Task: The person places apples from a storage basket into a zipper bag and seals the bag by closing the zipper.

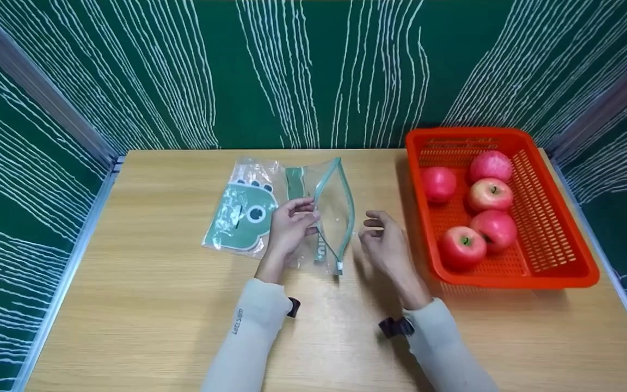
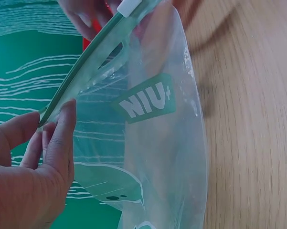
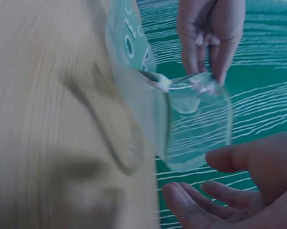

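A clear plastic zipper bag [image 1: 248, 209] with a green cartoon print lies on the table, its mouth gaping toward the right. My left hand [image 1: 292, 226] pinches one green edge of that mouth between thumb and fingers, as the left wrist view shows up close on the bag [image 2: 157, 138]. A white slider [image 1: 339, 265] sits at the near end of the zip strip. Just right of the opening is my right hand [image 1: 387, 242], fingers loosely bent and apart from the bag. Nothing lies between thumb and fingers of the right hand [image 3: 239, 186] in the right wrist view.
An orange-red plastic basket [image 1: 555, 280] stands on the right of the wooden table [image 1: 145, 305], with several red apples [image 1: 463, 246] inside. Green panels with white wavy lines [image 1: 319, 71] enclose the table at the back and sides.
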### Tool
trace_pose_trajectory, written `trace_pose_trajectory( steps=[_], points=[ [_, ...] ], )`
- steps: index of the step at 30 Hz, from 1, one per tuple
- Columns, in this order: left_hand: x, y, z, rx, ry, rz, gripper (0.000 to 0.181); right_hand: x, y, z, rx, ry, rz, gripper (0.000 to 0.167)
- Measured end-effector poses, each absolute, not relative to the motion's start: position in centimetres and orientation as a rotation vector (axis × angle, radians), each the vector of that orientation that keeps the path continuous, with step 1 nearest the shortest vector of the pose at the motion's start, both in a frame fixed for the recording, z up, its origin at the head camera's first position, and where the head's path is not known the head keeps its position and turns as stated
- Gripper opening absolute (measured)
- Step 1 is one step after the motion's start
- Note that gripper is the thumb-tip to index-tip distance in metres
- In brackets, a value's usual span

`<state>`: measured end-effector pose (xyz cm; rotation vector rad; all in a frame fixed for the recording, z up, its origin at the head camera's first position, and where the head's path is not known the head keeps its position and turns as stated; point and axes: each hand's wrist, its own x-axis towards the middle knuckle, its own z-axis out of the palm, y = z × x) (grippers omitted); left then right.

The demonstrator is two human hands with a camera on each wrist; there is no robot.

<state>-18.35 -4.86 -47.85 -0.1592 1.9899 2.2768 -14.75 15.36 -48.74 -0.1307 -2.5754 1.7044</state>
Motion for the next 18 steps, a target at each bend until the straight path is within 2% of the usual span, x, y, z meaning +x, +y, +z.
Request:
trace_pose_trajectory(
  steps=[8,18],
  points=[
    [-18.2,-4.9,-48.0,-0.173,2.025,2.245,0.035,-12.6,16.7,-46.3,0.015,-2.63,1.619,0.04],
    [-18.4,-4.7,-48.1,-0.167,2.013,2.251,0.036,-11.7,19.8,-44.1,0.084,-2.745,1.376,0.044]
  ],
)
